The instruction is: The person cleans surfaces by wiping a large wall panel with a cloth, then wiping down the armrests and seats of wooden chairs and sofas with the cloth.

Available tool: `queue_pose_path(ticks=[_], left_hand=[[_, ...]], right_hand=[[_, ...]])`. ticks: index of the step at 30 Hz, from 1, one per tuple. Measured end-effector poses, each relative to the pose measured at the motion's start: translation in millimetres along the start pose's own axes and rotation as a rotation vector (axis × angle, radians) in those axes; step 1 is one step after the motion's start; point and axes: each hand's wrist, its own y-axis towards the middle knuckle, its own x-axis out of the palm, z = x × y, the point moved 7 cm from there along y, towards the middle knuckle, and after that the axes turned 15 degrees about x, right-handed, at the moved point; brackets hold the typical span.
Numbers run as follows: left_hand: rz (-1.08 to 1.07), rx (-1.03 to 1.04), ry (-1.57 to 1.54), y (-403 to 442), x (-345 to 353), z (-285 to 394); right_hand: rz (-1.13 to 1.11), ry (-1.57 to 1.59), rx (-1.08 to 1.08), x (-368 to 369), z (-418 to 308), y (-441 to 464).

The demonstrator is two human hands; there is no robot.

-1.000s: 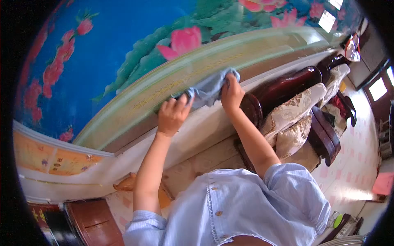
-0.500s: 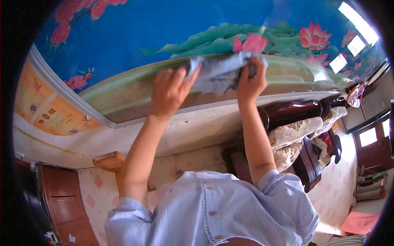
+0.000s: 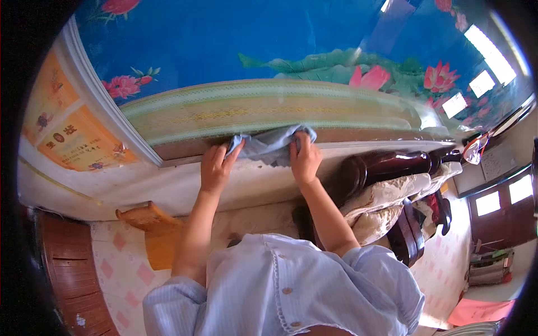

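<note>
A blue-grey cloth [image 3: 266,144] is stretched between my two hands, in front of the lower frame edge of a large glossy picture panel [image 3: 202,39] painted with lotus flowers. My left hand [image 3: 217,167] pinches the cloth's left end, fingers pointing up. Its right end is gripped by my right hand [image 3: 305,159], thumb and fingers closed on it. The middle of the cloth sags and hangs a little below the frame edge. Whether the cloth touches the panel, I cannot tell.
Below the panel on the right stands a dark wooden sofa [image 3: 392,165] with patterned cushions [image 3: 386,193]. An orange-brown wooden chair [image 3: 154,224] is at lower left. Orange certificates [image 3: 78,140] hang on the wall at left. A brown door [image 3: 73,274] stands at far left.
Both hands have come down with the cloth, from over the panel's lower part to its bottom frame edge. The view has shifted slightly, and the cloth is less blurred.
</note>
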Motion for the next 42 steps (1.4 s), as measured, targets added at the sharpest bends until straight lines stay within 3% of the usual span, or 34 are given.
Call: queue_pose_path(ticks=[3, 7, 12, 16, 19, 21, 27, 29, 33, 37, 40, 42], left_hand=[[-0.098, -0.093, -0.012, -13, -6, -7], [0.087, -0.244, -0.045, 19, -53, -43], [0.356, -0.333, -0.044, 86, -125, -102], [0.496, -0.402, -0.008, 88, -136, -115], [0.413, -0.479, 0.070, 46, -118, -115], [0.411, -0.460, 0.109, 16, -112, -111], [0.180, -0.578, 0.036, -55, -91, -100], [0.098, -0.470, 0.034, -53, -94, -102], [0.204, -0.264, 0.234, -4, -133, -128], [0.450, -0.033, 0.388, 82, -198, -163], [0.574, 0.010, 0.438, 130, -229, -187], [0.654, 0.103, 0.521, 151, -248, -181]], right_hand=[[-0.032, -0.040, -0.036, 5, -18, 0], [-0.004, 0.068, -0.028, -13, -74, 39], [0.284, 0.241, -0.224, -48, -177, 95], [0.423, 0.371, -0.240, -47, -208, 98], [0.328, 0.263, -0.210, -24, -190, 72], [0.106, 0.086, -0.198, 7, -171, 45], [-0.046, 0.051, -0.300, 47, -151, -20], [-0.006, 0.061, -0.312, 43, -159, -16], [0.135, 0.067, -0.274, 17, -205, 28], [0.410, 0.133, -0.354, -30, -278, 99], [0.625, 0.171, -0.401, -64, -322, 146], [0.636, 0.237, -0.452, -71, -342, 157]])
